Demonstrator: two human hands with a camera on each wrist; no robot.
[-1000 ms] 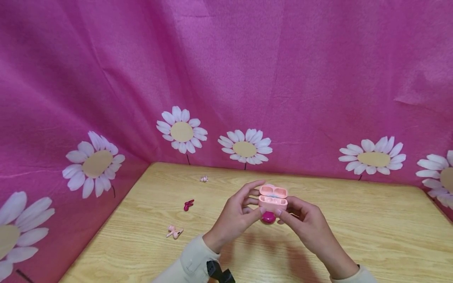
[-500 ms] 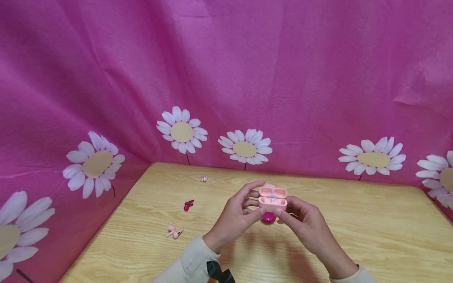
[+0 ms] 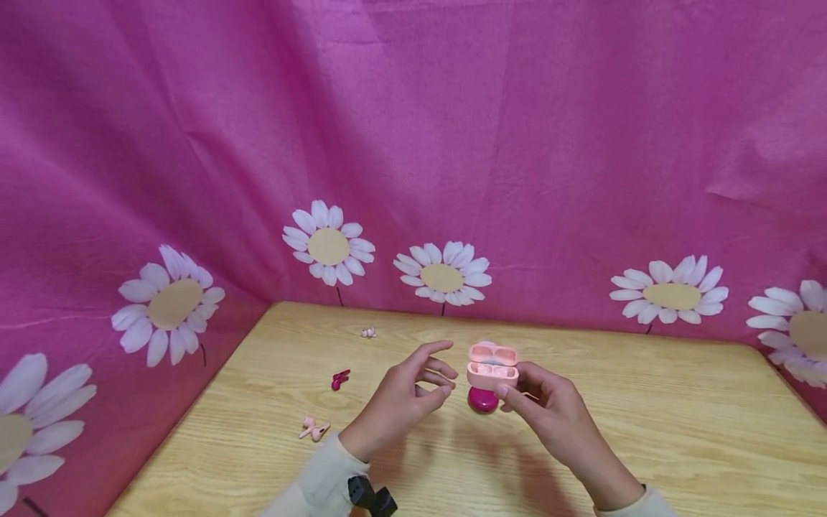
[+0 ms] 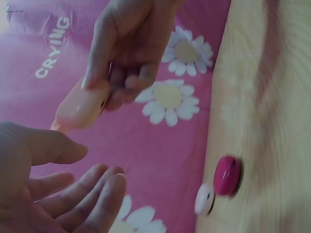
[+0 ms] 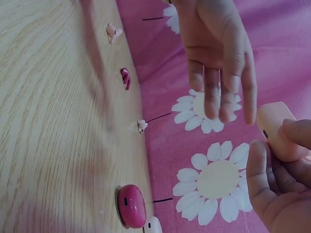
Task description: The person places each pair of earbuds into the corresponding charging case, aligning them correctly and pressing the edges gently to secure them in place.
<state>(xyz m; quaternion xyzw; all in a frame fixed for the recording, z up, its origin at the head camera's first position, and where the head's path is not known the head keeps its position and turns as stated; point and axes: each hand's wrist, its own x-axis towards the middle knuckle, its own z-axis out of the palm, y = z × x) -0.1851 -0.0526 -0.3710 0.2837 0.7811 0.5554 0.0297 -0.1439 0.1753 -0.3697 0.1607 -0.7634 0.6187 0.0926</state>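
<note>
Right hand [image 3: 545,402] grips the open pink earbud case [image 3: 492,365]; left hand [image 3: 403,391] released, empty. Earbuds [image 3: 314,428] remain unloaded on the counter [image 3: 646,431].

Wooden table [image 3: 646,431], pink daisy-print backdrop [image 3: 452,143]

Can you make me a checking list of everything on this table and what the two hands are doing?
Surface: wooden table, light grain.
Job's things: pale pink earbud case, lid open, held above the table; dark pink case lying on the table below it.
Clutter: dark pink earbud, pale pink earbuds near the left edge, one small pale earbud near the back.
Hands: right hand grips the pale pink earbud case; left hand is apart from it, fingers relaxed, holding nothing.
Cables: nothing seen.
Surroundings: pink daisy cloth behind and at the left.
</note>
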